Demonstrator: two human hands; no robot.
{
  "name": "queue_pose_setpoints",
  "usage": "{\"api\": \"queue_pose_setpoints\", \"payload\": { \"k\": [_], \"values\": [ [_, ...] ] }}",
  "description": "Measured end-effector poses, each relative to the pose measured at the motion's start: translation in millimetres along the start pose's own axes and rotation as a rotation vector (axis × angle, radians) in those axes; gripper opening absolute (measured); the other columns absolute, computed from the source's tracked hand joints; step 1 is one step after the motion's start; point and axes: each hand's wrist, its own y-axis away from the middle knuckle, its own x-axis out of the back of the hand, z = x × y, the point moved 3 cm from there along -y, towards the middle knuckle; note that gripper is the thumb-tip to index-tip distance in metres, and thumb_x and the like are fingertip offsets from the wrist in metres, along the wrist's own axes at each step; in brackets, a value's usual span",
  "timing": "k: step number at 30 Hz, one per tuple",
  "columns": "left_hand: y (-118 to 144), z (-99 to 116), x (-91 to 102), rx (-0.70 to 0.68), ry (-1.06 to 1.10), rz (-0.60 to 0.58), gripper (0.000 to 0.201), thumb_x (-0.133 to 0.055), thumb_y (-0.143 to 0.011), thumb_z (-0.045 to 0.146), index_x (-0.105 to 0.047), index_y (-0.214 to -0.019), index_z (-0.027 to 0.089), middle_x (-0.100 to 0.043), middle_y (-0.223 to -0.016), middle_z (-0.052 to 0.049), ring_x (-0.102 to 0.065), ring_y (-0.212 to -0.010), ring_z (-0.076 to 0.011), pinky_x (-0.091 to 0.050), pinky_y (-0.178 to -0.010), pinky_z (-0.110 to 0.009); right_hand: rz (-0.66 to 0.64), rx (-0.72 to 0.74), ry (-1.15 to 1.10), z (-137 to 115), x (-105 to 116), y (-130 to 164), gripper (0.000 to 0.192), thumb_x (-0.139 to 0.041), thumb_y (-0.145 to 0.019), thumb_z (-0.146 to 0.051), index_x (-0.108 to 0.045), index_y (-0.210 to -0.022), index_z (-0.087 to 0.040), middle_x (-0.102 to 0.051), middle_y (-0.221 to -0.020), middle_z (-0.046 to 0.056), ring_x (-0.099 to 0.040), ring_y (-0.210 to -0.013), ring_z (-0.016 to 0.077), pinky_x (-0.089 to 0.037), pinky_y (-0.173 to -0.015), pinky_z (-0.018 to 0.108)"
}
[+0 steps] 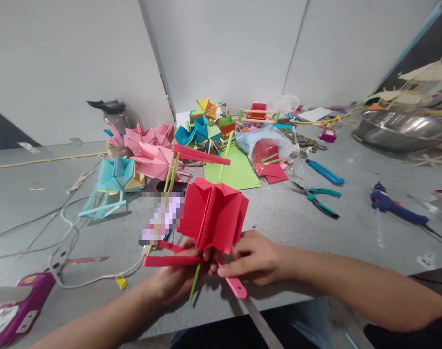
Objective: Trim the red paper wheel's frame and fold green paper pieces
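Note:
A red folded-paper piece (213, 215) with red strips and thin green sticks stands upright between my hands. My left hand (182, 276) is closed around its base from below; its fingertips are partly hidden by the paper. My right hand (257, 257) is closed on the pink handle of a knife (237, 287), right beside the base. The knife's metal blade slants down toward the table's front edge. A pixelated rectangular object (163, 218) lies just left of the red paper.
Behind are pink folded-paper pieces (153, 160), a light-blue one (117, 174), a green sheet (239, 169) and a plastic bag (262, 145). Pliers (317, 196), a blue cutter (324, 172), a glue gun (399, 206) and a metal bowl (406, 128) lie right. A cable (97, 277) curls left.

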Motion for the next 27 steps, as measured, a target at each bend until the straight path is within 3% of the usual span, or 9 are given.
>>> {"api": "queue_pose_setpoints", "payload": {
  "k": [2,6,9,12,17,18,22,27],
  "values": [
    [-1,0,0.2,-0.003,-0.030,0.016,0.037,-0.094,-0.082,0.046,-0.074,-0.076,0.016,-0.074,-0.082,-0.006,-0.067,-0.075,-0.0185,-0.054,-0.073,-0.029,0.047,0.020,-0.032,1,-3,2,0.036,-0.074,-0.100,-0.020,-0.070,-0.135,-0.025,-0.070,-0.089,-0.001,-0.069,-0.080,0.0128,-0.052,-0.073,0.026],
    [-5,8,3.6,-0.080,-0.109,0.165,0.034,-0.100,-0.075,0.045,-0.078,-0.074,0.019,-0.072,-0.080,-0.005,-0.066,-0.078,-0.0189,-0.055,-0.076,-0.030,0.146,0.010,-0.070,3,2,4,0.037,-0.071,-0.093,-0.017,-0.069,-0.127,-0.029,-0.062,-0.083,-0.003,-0.056,-0.065,0.0128,-0.047,-0.065,0.028],
    [-9,15,5.0,-0.165,-0.165,0.226,0.040,-0.100,-0.074,0.053,-0.079,-0.070,0.020,-0.071,-0.076,-0.005,-0.062,-0.070,-0.0174,-0.051,-0.067,-0.029,0.185,-0.061,-0.146,3,12,0,0.028,-0.069,-0.090,-0.015,-0.067,-0.115,-0.029,-0.064,-0.094,0.002,-0.061,-0.079,0.0164,-0.052,-0.073,0.029],
    [-13,18,6.6,-0.235,-0.222,0.264,0.044,-0.101,-0.071,0.057,-0.079,-0.069,0.019,-0.072,-0.075,-0.005,-0.061,-0.071,-0.0171,-0.049,-0.067,-0.029,0.176,-0.124,-0.252,2,17,-5,0.017,-0.061,-0.097,-0.013,-0.062,-0.107,-0.026,-0.069,-0.101,0.006,-0.066,-0.090,0.0187,-0.055,-0.082,0.032],
    [-19,22,4.3,-0.349,-0.259,0.303,0.042,-0.099,-0.077,0.054,-0.079,-0.074,0.017,-0.073,-0.079,-0.005,-0.060,-0.074,-0.0169,-0.048,-0.072,-0.031,0.175,-0.299,-0.380,6,10,-4,0.007,-0.051,-0.106,-0.023,-0.055,-0.101,-0.025,-0.063,-0.084,0.001,-0.055,-0.073,0.0162,-0.048,-0.073,0.031],
    [-21,24,0.8,-0.356,-0.269,0.293,0.041,-0.098,-0.078,0.054,-0.080,-0.076,0.017,-0.073,-0.079,-0.005,-0.060,-0.075,-0.0169,-0.047,-0.072,-0.031,0.184,-0.339,-0.418,6,9,-3,0.006,-0.055,-0.106,-0.029,-0.055,-0.102,-0.025,-0.062,-0.085,0.001,-0.054,-0.074,0.0159,-0.048,-0.072,0.030],
    [-33,31,-28.4,-0.331,-0.289,0.229,0.041,-0.098,-0.078,0.053,-0.080,-0.079,0.017,-0.073,-0.084,-0.005,-0.062,-0.080,-0.0179,-0.050,-0.079,-0.031,0.246,-0.482,-0.572,9,5,2,0.039,-0.079,-0.092,-0.056,-0.056,-0.097,-0.025,-0.058,-0.084,-0.001,-0.050,-0.074,0.0151,-0.049,-0.071,0.030],
    [-56,26,-75.4,-0.410,-0.240,0.218,0.045,-0.098,-0.075,0.055,-0.074,-0.078,0.018,-0.066,-0.083,-0.001,-0.056,-0.076,-0.0145,-0.049,-0.074,-0.028,0.371,-0.761,-0.654,15,8,7,0.046,-0.078,-0.089,-0.065,-0.068,-0.099,-0.021,-0.048,-0.073,-0.004,-0.042,-0.065,0.0133,-0.042,-0.062,0.029]
  ]
}}
